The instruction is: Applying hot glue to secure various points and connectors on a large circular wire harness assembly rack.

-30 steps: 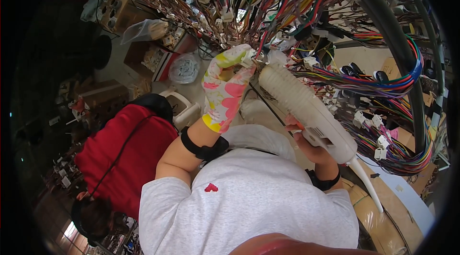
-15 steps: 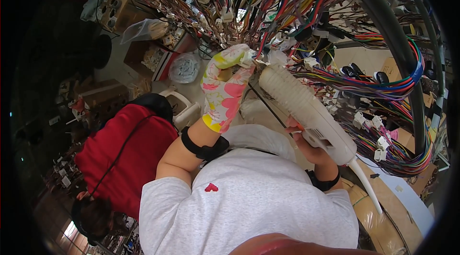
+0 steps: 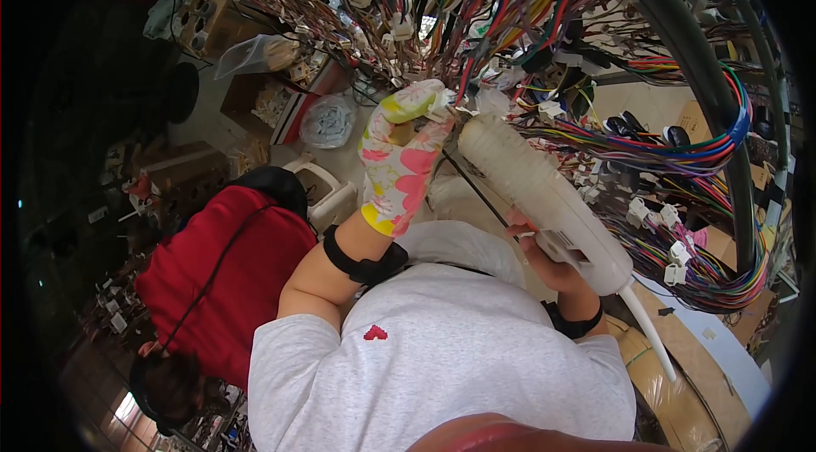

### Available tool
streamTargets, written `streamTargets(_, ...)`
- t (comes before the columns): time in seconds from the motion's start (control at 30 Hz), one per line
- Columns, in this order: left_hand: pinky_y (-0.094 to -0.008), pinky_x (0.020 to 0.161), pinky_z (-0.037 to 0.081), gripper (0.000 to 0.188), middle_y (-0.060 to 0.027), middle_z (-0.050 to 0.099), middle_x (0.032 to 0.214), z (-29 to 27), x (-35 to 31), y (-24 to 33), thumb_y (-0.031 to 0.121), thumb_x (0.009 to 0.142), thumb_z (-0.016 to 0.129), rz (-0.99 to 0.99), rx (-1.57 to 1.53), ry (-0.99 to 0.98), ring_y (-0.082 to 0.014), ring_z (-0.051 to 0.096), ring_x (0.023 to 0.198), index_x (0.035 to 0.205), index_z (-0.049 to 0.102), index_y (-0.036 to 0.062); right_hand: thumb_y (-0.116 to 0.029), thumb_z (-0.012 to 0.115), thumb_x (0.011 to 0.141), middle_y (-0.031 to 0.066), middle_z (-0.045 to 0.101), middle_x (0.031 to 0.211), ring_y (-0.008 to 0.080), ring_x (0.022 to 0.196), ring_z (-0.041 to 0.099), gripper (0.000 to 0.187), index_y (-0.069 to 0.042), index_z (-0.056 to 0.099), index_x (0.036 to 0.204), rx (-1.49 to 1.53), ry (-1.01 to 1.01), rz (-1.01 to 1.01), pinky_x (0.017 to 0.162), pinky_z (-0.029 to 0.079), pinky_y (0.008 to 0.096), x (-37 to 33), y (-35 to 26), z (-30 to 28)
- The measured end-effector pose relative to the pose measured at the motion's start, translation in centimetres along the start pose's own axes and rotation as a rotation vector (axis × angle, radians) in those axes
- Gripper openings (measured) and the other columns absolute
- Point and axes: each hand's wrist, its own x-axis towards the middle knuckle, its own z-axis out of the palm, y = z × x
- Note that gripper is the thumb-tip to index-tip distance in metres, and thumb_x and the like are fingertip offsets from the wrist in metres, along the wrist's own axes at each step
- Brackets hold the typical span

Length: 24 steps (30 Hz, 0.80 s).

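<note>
My left hand (image 3: 398, 165), in a white glove with pink and yellow flowers, pinches a small white wire connector (image 3: 444, 101) between thumb and fingers. Coloured wires (image 3: 466, 82) run up from the connector into the hanging bundle. My right hand (image 3: 544, 258) is bare and wraps round a large off-white hot glue gun (image 3: 544, 189). A pale glue stick (image 3: 653, 333) sticks out of its rear end. The gun's front end lies close beside the connector; its tip is too small to tell whether they touch. The gun hides part of my right fingers.
Dense multicoloured wire bundles with white connectors (image 3: 676, 252) hang ahead and to the right, around a dark curved tube (image 3: 693, 44). A person in a red top (image 3: 225, 274) bends at the left, near a white chair (image 3: 331, 197). Boxes and a clear bag (image 3: 329, 121) stand behind.
Very little differs. My left hand and the glue gun have shifted only slightly, with the same things held.
</note>
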Motion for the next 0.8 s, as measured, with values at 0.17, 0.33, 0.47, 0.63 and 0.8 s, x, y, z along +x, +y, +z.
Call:
streamTargets(0.17, -0.027, 0.089, 0.046, 0.032, -0.0089, 0.063, 0.111, 0.1, 0.0, 0.4, -0.005, 0.08, 0.067, -0.001, -0.045, -0.013, -0.0148, 0.06, 0.099, 0.111, 0.061, 0.0003, 0.004, 0.053, 0.085, 0.0147, 0.061, 0.108, 0.0209, 0.099, 0.061, 0.041, 0.002, 0.046, 0.126, 0.198, -0.012, 0.134, 0.081, 0.053, 0.0313, 0.3, -1.1, 0.0)
streamTargets(0.33, -0.0266, 0.088, 0.046, 0.032, -0.0085, 0.064, 0.11, 0.1, 0.0, -0.1, -0.005, 0.08, 0.067, -0.04, -0.117, 0.003, -0.0141, 0.06, 0.098, 0.111, 0.06, 0.0007, 0.0, 0.059, 0.084, 0.0137, 0.067, 0.1, 0.0182, 0.092, 0.065, 0.037, 0.004, 0.051, 0.12, 0.079, 0.016, 0.076, 0.08, 0.051, 0.0263, 0.6, -1.6, 0.3)
streamTargets(0.47, -0.0251, 0.086, 0.046, 0.034, -0.0076, 0.064, 0.108, 1.2, -0.1, 2.1, -0.002, 0.081, 0.067, -0.075, -0.169, 0.017, -0.0125, 0.06, 0.097, 0.114, 0.059, 0.0009, -0.003, 0.06, 0.084, 0.0173, 0.066, 0.102, 0.0211, 0.093, 0.065, 0.038, 0.006, 0.05, 0.12, 0.225, 0.063, 0.145, 0.079, 0.052, 0.0273, -0.4, -0.2, 0.0)
streamTargets(0.63, -0.0237, 0.084, 0.046, 0.036, -0.0067, 0.064, 0.107, 1.0, 0.0, 1.8, 0.0, 0.083, 0.066, -0.214, -0.239, -0.006, -0.0116, 0.061, 0.094, 0.117, 0.057, 0.0004, -0.004, 0.061, 0.083, 0.0181, 0.065, 0.105, 0.0227, 0.095, 0.065, 0.042, 0.006, 0.048, 0.122, 0.523, 0.105, 0.374, 0.082, 0.052, 0.0291, -0.5, -0.3, -0.1)
streamTargets(0.8, -0.0237, 0.083, 0.046, 0.037, -0.0057, 0.065, 0.105, 1.1, 0.0, 1.9, 0.001, 0.083, 0.066, -0.177, -0.193, -0.018, -0.0113, 0.061, 0.092, 0.119, 0.056, 0.0004, -0.014, 0.061, 0.085, 0.0143, 0.066, 0.107, 0.0217, 0.099, 0.064, 0.044, 0.004, 0.05, 0.123, 0.122, 0.025, 0.112, 0.086, 0.049, 0.0281, -1.2, 1.5, -0.6)
